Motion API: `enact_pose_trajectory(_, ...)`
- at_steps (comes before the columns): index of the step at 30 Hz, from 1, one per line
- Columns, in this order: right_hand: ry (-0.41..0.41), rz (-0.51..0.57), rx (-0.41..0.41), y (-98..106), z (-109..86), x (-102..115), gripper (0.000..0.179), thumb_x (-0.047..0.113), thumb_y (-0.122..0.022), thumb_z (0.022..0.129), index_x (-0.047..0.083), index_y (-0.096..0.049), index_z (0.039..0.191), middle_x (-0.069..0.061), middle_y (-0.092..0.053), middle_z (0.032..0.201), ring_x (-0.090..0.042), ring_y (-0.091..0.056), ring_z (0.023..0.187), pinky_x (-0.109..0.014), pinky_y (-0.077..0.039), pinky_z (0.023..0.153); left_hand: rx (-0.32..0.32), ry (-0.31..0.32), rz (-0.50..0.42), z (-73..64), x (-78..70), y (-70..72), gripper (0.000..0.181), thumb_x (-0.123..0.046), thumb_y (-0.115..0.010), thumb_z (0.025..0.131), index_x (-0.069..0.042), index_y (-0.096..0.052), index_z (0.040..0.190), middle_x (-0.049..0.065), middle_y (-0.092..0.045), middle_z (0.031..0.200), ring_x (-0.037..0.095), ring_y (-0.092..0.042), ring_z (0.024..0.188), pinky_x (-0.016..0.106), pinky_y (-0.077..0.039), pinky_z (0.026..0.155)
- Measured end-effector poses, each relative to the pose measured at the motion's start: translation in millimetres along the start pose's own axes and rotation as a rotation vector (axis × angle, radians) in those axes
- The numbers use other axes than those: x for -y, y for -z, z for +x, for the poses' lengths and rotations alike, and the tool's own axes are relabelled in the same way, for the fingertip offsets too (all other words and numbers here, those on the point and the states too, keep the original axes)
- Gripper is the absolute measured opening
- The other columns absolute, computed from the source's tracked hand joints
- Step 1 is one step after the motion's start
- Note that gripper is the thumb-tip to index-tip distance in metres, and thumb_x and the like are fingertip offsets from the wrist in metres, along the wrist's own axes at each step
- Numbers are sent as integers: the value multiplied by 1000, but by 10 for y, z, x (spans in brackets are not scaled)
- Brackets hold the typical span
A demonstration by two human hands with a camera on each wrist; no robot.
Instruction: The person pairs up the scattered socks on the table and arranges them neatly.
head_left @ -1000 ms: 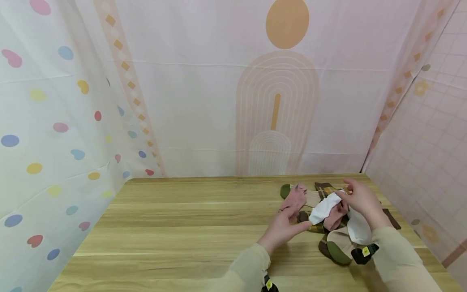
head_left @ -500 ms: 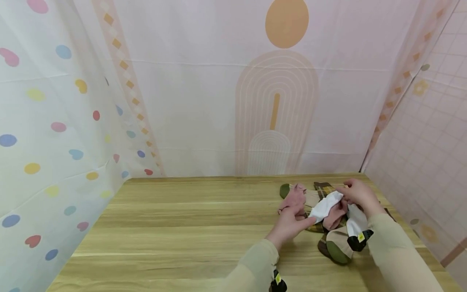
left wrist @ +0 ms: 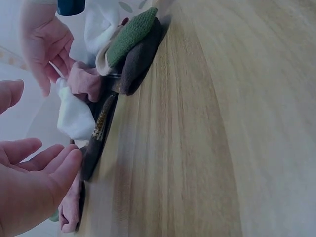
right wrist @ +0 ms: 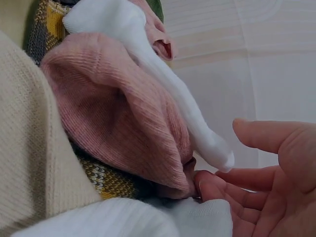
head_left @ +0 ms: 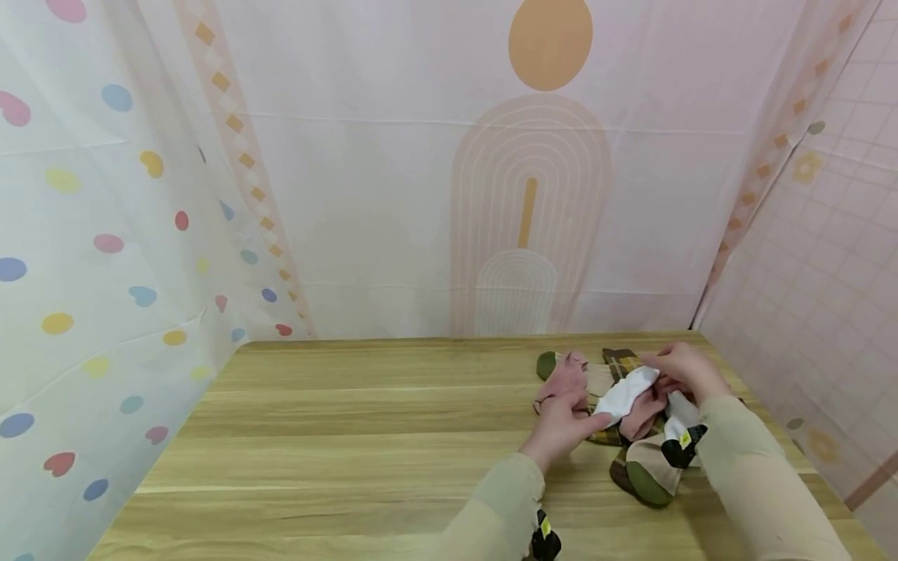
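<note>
A white sock [head_left: 627,393] lies across the top of a loose pile of socks. At its near end is my left hand [head_left: 557,428], whose thumb stands apart from its relaxed fingers in the left wrist view. My right hand [head_left: 691,370] is at the far end; in the right wrist view its fingers touch the sock's tip and a pink sock [right wrist: 113,108], and the thumb is held away. Beside the left hand lies another pink sock [head_left: 564,382]. A second white sock [head_left: 680,413] is partly hidden under the right wrist.
Beige socks with green ends [head_left: 648,471], a dark brown sock [left wrist: 140,59] and yellow-brown plaid socks [head_left: 620,362] make up the pile. It sits at the right of the wooden table [head_left: 351,436]. Patterned cloth [head_left: 379,195] hangs behind and at both sides.
My left hand has shifted slightly right and my right wrist has moved left over the pile. The white sock stays nearly where it was, between the hands.
</note>
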State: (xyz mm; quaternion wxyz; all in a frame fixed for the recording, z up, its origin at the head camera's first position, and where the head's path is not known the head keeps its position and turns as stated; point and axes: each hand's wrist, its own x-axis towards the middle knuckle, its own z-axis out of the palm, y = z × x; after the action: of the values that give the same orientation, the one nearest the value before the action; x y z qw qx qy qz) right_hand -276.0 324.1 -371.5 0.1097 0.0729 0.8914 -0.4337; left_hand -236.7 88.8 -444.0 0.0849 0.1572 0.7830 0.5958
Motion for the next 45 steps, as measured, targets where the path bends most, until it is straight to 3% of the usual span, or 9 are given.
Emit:
enact_pose_trajectory(5,2,-29,0,-36,34,-14,28,23,-58,98,-3,-54,87,-7,-62,72,-16,-61,60,-31,-52,58,3,1,-44,30,39,-21,57,-21,-77,88,6,-57,134,19,-60,131,23,-65,108,29,-54,84)
enact_pose_trajectory(8,10,-50,3,-50,57,-27,28,22,-58,97,1,-56,80,-5,-60,67,-16,-58,58,-31,-51,56,3,-28,-47,55,81,-33,49,-16,-76,88,8,-60,128,20,-63,125,22,-66,104,27,-55,81)
enact_pose_trajectory(13,44,-88,5,-60,94,-66,26,19,-58,97,-4,-61,85,-4,-60,66,-15,-57,56,-30,-49,55,6,-59,-24,83,140,-45,36,-11,-76,87,7,-66,116,15,-67,114,17,-67,96,24,-54,77)
enact_pose_trajectory(18,83,-124,-1,-62,132,-96,22,9,-58,95,-8,-58,80,-4,-59,64,-12,-57,54,-27,-50,54,11,-88,12,106,159,-63,23,-11,-75,88,4,-68,104,12,-68,103,12,-65,91,22,-53,74)
enact_pose_trajectory(23,116,-164,-15,-64,129,-100,19,2,-55,94,-17,-56,93,-8,-59,74,-12,-57,59,-26,-49,56,14,-95,19,98,161,-85,25,-9,-75,88,5,-68,107,11,-69,103,14,-66,93,21,-53,76)
enact_pose_trajectory(28,175,-149,-52,-65,79,-84,19,1,-56,93,-18,-54,99,-17,-59,83,-15,-57,63,-29,-49,57,8,-101,15,85,153,-95,25,-9,-76,87,5,-68,106,10,-69,102,15,-66,93,21,-53,77)
enact_pose_trajectory(34,224,-109,-63,-60,5,-73,25,2,-54,98,-18,-50,111,-27,-58,100,-25,-60,80,-34,-51,65,13,-68,-18,80,144,-99,29,-10,-75,88,5,-67,112,10,-68,108,17,-67,96,24,-54,78)
enact_pose_trajectory(45,392,-20,-9,-14,-62,-106,19,3,-57,99,-11,-53,110,-14,-63,97,-23,-59,84,-36,-51,70,-19,-62,-76,79,157,-105,30,-7,-73,88,6,-67,114,14,-69,109,18,-67,99,24,-54,78)
